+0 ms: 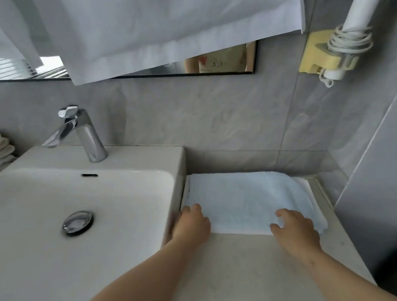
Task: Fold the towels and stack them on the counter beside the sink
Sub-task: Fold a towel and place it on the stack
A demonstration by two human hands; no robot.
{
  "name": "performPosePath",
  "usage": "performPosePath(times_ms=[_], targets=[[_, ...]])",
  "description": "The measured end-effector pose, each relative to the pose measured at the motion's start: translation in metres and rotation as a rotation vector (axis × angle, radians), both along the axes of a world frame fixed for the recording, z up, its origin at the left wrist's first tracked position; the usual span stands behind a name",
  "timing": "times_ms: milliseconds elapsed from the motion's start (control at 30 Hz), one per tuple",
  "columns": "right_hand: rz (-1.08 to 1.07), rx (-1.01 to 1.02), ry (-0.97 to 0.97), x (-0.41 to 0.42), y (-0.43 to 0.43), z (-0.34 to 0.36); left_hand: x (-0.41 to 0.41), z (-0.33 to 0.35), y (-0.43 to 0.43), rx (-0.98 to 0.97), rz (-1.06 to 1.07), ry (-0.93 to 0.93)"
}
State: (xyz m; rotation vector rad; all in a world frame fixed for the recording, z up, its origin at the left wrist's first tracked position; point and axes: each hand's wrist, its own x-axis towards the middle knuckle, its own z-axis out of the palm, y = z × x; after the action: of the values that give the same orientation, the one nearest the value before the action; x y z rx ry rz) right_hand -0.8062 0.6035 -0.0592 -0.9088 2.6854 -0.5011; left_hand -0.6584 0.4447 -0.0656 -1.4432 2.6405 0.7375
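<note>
Folded towel [246, 200] right of sink [70, 195]; right hand [294, 228] fingers loose on edge, left hand [190, 225] grip unclear. Dragging could shear layers, undo fold.

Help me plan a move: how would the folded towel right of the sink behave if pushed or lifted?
The towel looks soft, so lifted by one edge it would likely sag and unfold. Pushed on the smooth counter, it may bunch rather than roll.

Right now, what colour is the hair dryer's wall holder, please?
The wall holder is pale yellow, seen best in the head view.
</note>
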Motion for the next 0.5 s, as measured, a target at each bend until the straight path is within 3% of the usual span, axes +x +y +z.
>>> performPosePath(times_ms=[100,267,400,500], targets=[[0.047,0.104,0.048,-0.013,-0.001,-0.006,-0.008,-0.008,-0.008,0.026,0.014,-0.049],[0.179,0.264,0.041,-0.019,-0.005,-0.021,-0.009,-0.023,-0.008,-0.085,-0.164,-0.23],[0.184,0.237,0.192,-0.02,-0.007,-0.028,-0.01,-0.029,-0.006,-0.259,-0.207,-0.273],[0.185,0.218,0.248,-0.021,-0.007,-0.031,-0.014,-0.024,-0.011,-0.283,-0.228,-0.291]])
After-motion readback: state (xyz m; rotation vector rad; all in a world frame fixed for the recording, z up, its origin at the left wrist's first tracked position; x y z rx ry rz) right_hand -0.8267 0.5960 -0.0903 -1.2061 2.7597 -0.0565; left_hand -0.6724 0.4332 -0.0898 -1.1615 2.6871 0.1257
